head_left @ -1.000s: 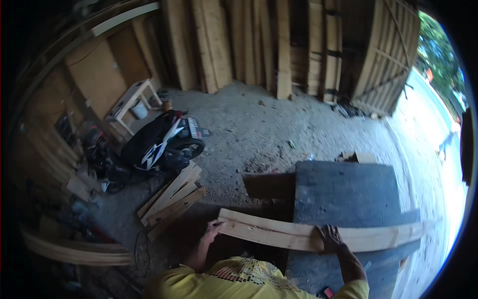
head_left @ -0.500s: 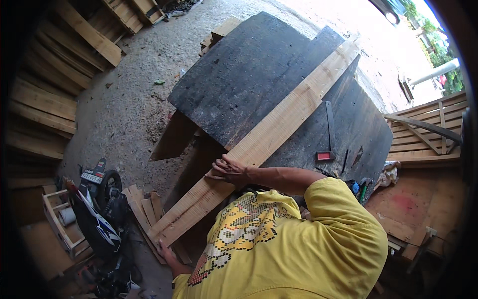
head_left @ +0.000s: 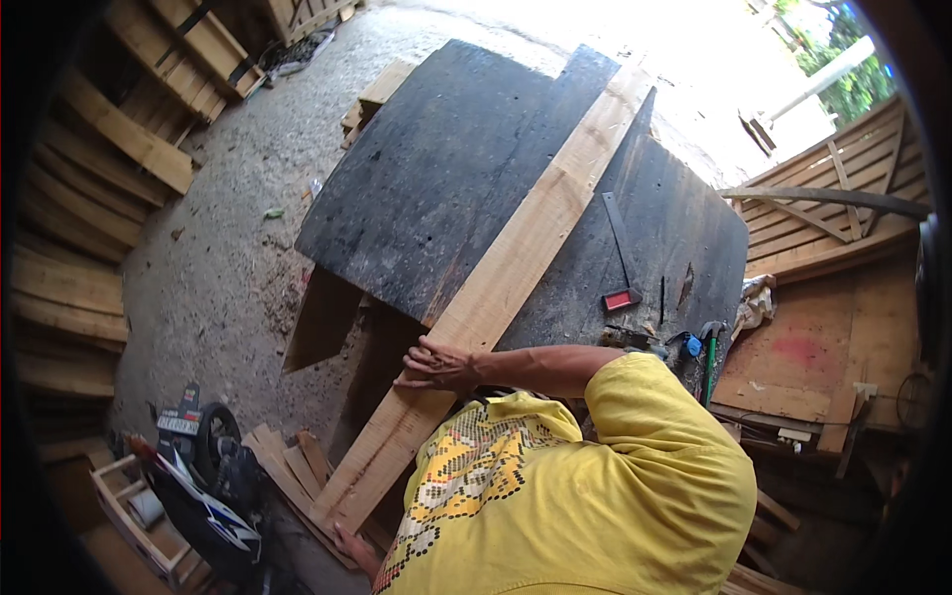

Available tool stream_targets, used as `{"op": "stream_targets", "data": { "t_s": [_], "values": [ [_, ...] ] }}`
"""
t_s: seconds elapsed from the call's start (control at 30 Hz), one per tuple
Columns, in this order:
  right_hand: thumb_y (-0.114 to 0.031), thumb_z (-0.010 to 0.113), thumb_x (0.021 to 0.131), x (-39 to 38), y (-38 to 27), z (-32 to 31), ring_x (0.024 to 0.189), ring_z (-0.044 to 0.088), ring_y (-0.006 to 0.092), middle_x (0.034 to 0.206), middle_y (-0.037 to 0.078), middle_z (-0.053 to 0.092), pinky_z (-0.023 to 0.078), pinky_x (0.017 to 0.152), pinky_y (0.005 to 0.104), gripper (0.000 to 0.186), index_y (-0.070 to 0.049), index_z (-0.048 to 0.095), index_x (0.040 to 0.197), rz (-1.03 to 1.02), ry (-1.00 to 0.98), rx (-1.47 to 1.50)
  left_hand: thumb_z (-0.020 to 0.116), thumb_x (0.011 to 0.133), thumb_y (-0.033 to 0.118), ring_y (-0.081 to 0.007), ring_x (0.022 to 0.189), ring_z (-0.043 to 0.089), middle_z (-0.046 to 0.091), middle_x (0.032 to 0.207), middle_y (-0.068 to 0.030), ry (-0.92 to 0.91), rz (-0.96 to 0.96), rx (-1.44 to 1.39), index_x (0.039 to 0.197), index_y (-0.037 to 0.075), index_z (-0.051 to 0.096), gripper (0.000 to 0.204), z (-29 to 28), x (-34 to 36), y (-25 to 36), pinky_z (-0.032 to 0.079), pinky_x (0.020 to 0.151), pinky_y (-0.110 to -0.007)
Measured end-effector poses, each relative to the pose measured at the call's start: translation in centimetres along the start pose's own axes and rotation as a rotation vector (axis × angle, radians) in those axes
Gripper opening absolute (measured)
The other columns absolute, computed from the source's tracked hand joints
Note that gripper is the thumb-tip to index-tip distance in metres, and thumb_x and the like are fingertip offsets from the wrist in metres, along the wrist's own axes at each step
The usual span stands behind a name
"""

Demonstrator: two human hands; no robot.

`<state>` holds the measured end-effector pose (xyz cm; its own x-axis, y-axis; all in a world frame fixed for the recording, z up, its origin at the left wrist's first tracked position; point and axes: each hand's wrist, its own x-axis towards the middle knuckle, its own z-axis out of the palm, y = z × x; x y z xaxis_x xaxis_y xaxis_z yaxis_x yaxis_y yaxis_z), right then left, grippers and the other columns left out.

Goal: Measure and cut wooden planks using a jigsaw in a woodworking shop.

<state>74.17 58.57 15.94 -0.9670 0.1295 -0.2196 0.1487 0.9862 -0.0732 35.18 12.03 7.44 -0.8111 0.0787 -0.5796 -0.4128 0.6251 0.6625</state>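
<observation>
A long pale wooden plank (head_left: pixel 516 256) lies slantwise over a dark worktable, its near end jutting past the table edge toward me. My right hand (head_left: pixel 436 365) rests across the plank's upper face, its fingers curled over the left edge. Low in the view, my left hand (head_left: pixel 352 545) grips the corner of the plank's near end; most of its fingers are hidden beneath. To the right of the plank, a try square (head_left: pixel 621 260) with a dark blade and a red-faced stock lies on the worktable (head_left: pixel 397 198).
A green-handled tool (head_left: pixel 710 362) and a blue item (head_left: pixel 688 344) sit at the table's right edge. Wooden offcuts (head_left: pixel 288 458) and a parked motorbike (head_left: pixel 203 486) stand at lower left. Boards (head_left: pixel 109 129) line the left side; a slatted wooden panel (head_left: pixel 833 183) is at right.
The view has shifted and turned a little, so the table and plank appear farther left. Both hands keep their places on the plank.
</observation>
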Motion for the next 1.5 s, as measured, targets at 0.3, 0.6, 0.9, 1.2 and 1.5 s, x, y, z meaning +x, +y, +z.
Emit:
{"op": "stream_targets", "data": {
  "t_s": [0.3, 0.6, 0.9, 1.2, 1.5],
  "values": [
    [-0.060, 0.089, 0.061, -4.6, 0.4, -0.6, 0.158, 0.013, 0.0419, 0.168, 0.027, 0.017, 0.006, 0.124, 0.0688, 0.136, -0.015, 0.015, 0.166, 0.085, 0.258, 0.372, 0.074, 0.094, 0.035, -0.0423, 0.112, 0.061, 0.061, 0.128, -0.0245, 0.394, 0.354, 0.365, 0.136, -0.002, 0.056, 0.059, 12.9, 1.5, 6.0, 0.051, 0.096, -0.051],
    [-0.021, 0.080, 0.082, -33.5, 1.3, 2.2, 0.102, 0.066, 0.0353, 0.105, 0.015, 0.070, 0.049, 0.093, 0.0459, 0.033, -0.007, 0.070, 0.109, 1.511, 0.893, 0.241, 0.079, 0.092, 0.029, -0.0381, 0.124, 0.055, 0.059, 0.134, -0.0240, -0.228, 1.413, 0.216, 0.133, -0.003, 0.061, 0.055, 44.1, -17.8, 22.8, 0.044, 0.107, -0.049],
    [-0.023, 0.074, 0.090, -49.0, -1.7, 12.3, 0.101, 0.065, 0.0466, 0.104, 0.025, 0.063, 0.054, 0.085, 0.0539, 0.031, 0.000, 0.060, 0.105, 2.081, 0.478, 0.427, 0.080, 0.066, 0.078, -0.0466, 0.148, 0.031, 0.030, 0.158, -0.0323, -0.749, 1.713, 0.905, 0.161, 0.005, 0.020, 0.133, 67.7, -45.1, 23.7, 0.026, 0.119, -0.063],
    [-0.006, 0.061, 0.093, -50.8, 5.4, 8.3, 0.084, 0.064, 0.0448, 0.091, 0.023, 0.062, 0.050, 0.071, 0.0485, 0.010, -0.001, 0.057, 0.101, 1.872, 0.939, 0.730, 0.089, 0.063, 0.053, -0.0519, 0.139, 0.031, 0.027, 0.153, -0.0330, -0.648, 1.654, 1.114, 0.164, 0.014, 0.009, 0.135, 71.2, -46.6, 22.3, 0.028, 0.109, -0.067],
    [-0.006, 0.059, 0.095, -45.8, 29.1, 1.8, 0.075, 0.066, 0.0293, 0.087, 0.013, 0.062, 0.055, 0.068, 0.0403, 0.013, 0.000, 0.064, 0.106, 1.206, 0.850, 0.465, 0.089, 0.061, 0.044, -0.0517, 0.138, 0.029, 0.024, 0.151, -0.0324, -0.605, 1.622, 1.122, 0.163, 0.013, 0.010, 0.133, 72.1, -47.8, 22.2, 0.023, 0.113, -0.066]
  ]
}}
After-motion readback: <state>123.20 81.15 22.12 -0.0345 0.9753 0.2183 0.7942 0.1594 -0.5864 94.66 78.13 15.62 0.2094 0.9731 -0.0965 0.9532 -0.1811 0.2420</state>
